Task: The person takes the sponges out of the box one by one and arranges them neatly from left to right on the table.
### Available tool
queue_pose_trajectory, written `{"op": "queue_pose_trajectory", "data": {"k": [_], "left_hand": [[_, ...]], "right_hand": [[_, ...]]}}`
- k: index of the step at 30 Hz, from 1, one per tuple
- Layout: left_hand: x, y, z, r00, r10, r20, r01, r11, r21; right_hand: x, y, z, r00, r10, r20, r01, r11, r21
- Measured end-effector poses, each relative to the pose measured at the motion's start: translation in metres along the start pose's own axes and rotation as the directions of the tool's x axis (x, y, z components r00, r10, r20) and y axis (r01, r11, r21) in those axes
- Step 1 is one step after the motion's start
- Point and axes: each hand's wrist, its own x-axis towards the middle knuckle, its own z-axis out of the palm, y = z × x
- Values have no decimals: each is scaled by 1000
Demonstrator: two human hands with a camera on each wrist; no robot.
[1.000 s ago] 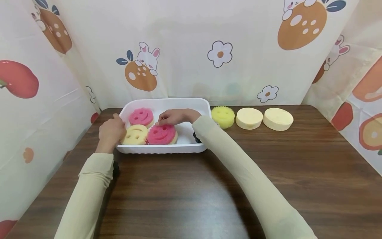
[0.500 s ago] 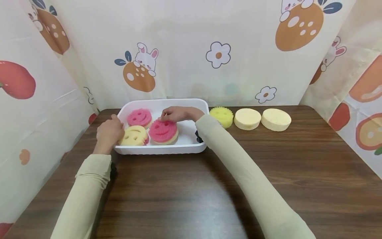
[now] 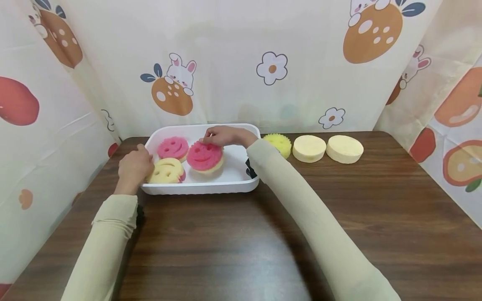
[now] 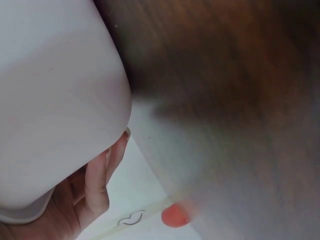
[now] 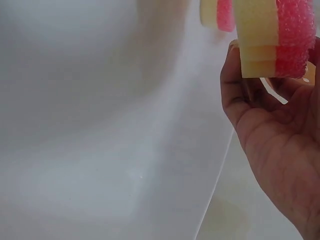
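A: What has the right hand (image 3: 224, 136) got?

B: It pinches the far edge of a pink sponge (image 3: 204, 156) with thumb and fingertips, inside the white tray (image 3: 199, 188). The sponge sits tilted, smiley face up, its near side low. The right wrist view shows its pink and pale yellow layers (image 5: 274, 37) against the fingers.

A: And the left hand (image 3: 133, 168)?

B: It grips the tray's left rim. In the left wrist view the fingers (image 4: 102, 172) curl under the outer wall (image 4: 55, 100).

A: What else is in the tray?

B: A second pink sponge (image 3: 173, 147) in the far left corner, and a yellow one (image 3: 166, 171) in the near left corner, just beside the left hand.

A: Outside the tray?

B: To its right, on the dark wooden table (image 3: 241, 242), a row: a bright yellow sponge (image 3: 279, 143) just beside the tray, then two pale round sponges (image 3: 309, 148) (image 3: 344, 149) farther right.
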Motion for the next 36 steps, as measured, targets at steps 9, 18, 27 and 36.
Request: {"op": "queue_pose_trajectory", "data": {"k": [9, 18, 27, 36], "left_hand": [[1, 2, -1, 1000, -17, 4, 17, 1000, 5], [0, 3, -4, 1000, -26, 4, 26, 1000, 5], [-2, 4, -4, 1000, -16, -4, 16, 1000, -3], [-5, 8, -3, 1000, 5, -14, -5, 1000, 5]], "right_hand": [[-5, -6, -10, 1000, -7, -29, 7, 1000, 7], [-14, -12, -21, 999, 31, -28, -31, 999, 10], [-22, -8, -27, 998, 50, -26, -50, 998, 33], [-36, -4, -31, 998, 66, -20, -63, 990, 130]]}}
